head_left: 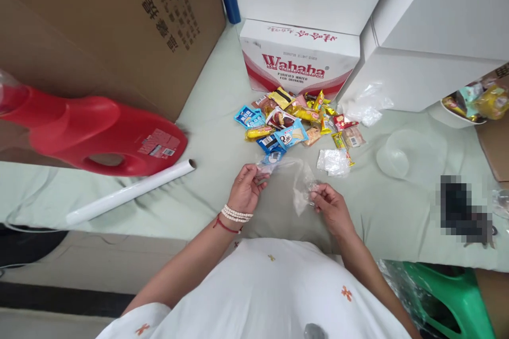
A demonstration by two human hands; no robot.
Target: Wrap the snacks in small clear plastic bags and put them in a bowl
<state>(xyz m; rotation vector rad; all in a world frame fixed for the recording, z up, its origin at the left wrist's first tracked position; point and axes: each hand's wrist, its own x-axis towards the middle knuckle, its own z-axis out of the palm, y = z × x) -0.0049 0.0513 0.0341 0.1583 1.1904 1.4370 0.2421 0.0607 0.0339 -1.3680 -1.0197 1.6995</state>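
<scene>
I see the left hand (246, 190) pinched on one end of the clear plastic (303, 198), the right hand's (332, 206) fingertips closed on the other; it spans the gap between them. Snacks (291, 134) lie heaped on the bench (212, 137) just beyond both hands, a tube (135, 190) left of the left hand.

Red across the left bottle (127, 135); red-banded white on the far carton (298, 66); blue and yellow among snacks (291, 134); orange-patterned white on the near shirt (278, 286).
</scene>
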